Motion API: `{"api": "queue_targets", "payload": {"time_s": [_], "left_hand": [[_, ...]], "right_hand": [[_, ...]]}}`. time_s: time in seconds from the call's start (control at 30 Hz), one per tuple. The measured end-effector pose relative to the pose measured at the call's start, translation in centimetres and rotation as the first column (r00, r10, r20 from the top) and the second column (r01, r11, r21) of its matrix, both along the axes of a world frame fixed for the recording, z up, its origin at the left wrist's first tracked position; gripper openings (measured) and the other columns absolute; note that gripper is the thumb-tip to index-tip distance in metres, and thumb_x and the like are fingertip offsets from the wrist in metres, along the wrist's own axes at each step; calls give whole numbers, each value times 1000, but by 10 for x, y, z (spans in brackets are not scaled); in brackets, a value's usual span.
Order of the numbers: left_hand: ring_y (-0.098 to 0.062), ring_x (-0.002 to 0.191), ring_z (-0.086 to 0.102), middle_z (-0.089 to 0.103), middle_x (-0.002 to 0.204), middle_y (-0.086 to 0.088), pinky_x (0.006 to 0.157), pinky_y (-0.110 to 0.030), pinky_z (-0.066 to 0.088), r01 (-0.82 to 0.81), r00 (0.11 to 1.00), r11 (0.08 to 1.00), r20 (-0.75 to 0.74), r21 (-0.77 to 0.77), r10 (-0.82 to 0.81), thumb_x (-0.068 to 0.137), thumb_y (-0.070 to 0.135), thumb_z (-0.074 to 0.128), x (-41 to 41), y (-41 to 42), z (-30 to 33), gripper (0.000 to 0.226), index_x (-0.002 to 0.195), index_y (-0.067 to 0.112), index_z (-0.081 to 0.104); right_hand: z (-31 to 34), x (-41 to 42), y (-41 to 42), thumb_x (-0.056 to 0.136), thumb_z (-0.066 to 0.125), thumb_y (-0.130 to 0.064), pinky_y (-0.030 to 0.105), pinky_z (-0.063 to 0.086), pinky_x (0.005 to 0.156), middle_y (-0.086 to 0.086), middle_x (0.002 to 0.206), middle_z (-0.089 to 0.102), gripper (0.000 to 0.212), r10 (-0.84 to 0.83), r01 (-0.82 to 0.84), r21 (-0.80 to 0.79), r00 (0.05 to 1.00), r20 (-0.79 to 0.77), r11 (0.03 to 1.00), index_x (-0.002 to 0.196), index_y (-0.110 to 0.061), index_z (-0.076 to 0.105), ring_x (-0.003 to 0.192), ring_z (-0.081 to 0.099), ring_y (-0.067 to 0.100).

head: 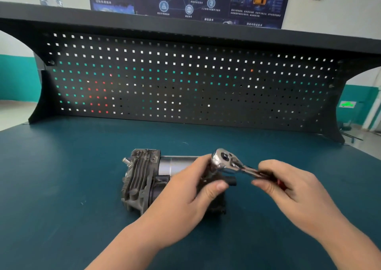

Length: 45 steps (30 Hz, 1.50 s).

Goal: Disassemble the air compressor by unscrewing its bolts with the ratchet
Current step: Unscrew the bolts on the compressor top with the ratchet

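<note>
Chrome ratchet [224, 160] sits on the compressor [144, 179] mid-bench [61, 176], left hand [191, 189] gripping its head, right hand [288, 185] pinching the handle, likely mid-unscrewing; next, swing the handle.

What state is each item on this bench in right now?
Grey finned metal air compressor: lying on its side on the teal bench, assembled.
Chrome ratchet: head at compressor's right end.
Left hand: gripping compressor near the ratchet head.
Right hand: gripping ratchet handle.

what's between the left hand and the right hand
In the head view, the ratchet spans the gap: the left hand grips the air compressor beside its chrome head, the right hand holds its handle.
</note>
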<state>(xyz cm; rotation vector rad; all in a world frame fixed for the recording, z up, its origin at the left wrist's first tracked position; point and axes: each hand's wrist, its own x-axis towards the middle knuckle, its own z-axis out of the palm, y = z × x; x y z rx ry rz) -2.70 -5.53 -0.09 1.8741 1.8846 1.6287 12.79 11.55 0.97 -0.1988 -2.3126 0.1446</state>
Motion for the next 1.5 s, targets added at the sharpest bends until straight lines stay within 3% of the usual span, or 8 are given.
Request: {"api": "queue_targets", "payload": {"time_s": [0.17, 0.37, 0.43, 0.53, 0.67, 0.8, 1.03, 1.5], "left_hand": [[-2, 66, 44, 52, 72, 20, 63, -15, 37, 79, 979, 989, 178, 124, -101, 91, 51, 41, 10, 4, 0, 30, 105, 29, 56], [-8, 51, 30, 34, 58, 9, 50, -19, 33, 22, 670, 865, 634, 501, -385, 89, 30, 44, 4, 3, 18, 21, 77, 13, 49], [-8, 48, 31, 34, 56, 8, 47, -17, 35, 12, 589, 813, 653, 581, -476, 88, 32, 45, -5, -1, 22, 24, 77, 11, 40], [-8, 49, 33, 36, 56, 7, 49, -17, 36, 6, 604, 803, 638, 596, -479, 84, 37, 49, -7, -2, 22, 26, 78, 12, 43], [-12, 60, 43, 48, 62, 8, 61, -27, 38, 9, 880, 913, 431, 408, -201, 90, 43, 48, 3, -1, 9, 18, 88, 32, 62], [0, 94, 61, 66, 102, 14, 81, -9, 43, 50, 946, 953, 293, 297, -141, 91, 40, 52, 10, -4, 9, 26, 113, 27, 57], [4, 88, 62, 67, 97, 16, 74, -4, 42, -2, 911, 964, 399, 266, -108, 83, 36, 54, 11, -10, 19, 27, 109, 27, 59], [8, 82, 57, 65, 88, 17, 72, -4, 40, -183, 926, 965, 362, 186, 106, 88, 57, 41, -2, 3, 23, 31, 91, 31, 59]], "right_hand": [[9, -8, -9, 78, 61, -55, 39, 34, 76, -12, 79, 62, 36, -96, 154, 148, 936, -338, 977, 76, -20, 68, 78, 51, 16], [21, -39, -40, 51, 56, -78, 36, 32, 87, 12, 114, 41, 88, -530, 305, -532, 775, -345, 790, 110, -13, 50, 105, 42, 27], [28, -45, -47, 50, 52, -85, 28, 39, 64, 6, 91, 43, 82, -351, -45, -820, 889, -293, 571, 94, -16, 48, 74, 49, 20], [34, -54, -59, 49, 65, -72, 19, 32, 38, 4, 69, 51, 77, 80, -444, -875, 881, -465, -194, 91, -7, 66, 49, 47, 11], [33, -58, -70, 50, 87, -45, 16, 41, 35, 8, 72, 62, 55, 163, -618, -676, 678, -717, -401, 88, -9, 72, 50, 58, 13], [31, -47, -72, 63, 70, -23, 15, 48, 40, 3, 60, 64, 6, -3, -741, -642, 655, -755, -197, 65, -18, 69, 44, 61, 12], [20, -48, -72, 70, 75, -30, 24, 55, 53, 11, 68, 68, 18, 239, -762, -644, 639, -731, 68, 76, -16, 67, 57, 67, 20], [27, -59, -69, 75, 63, -14, 22, 54, 53, 8, 63, 66, 8, 96, -786, -613, 618, -780, 78, 75, -6, 63, 54, 66, 18]]}}
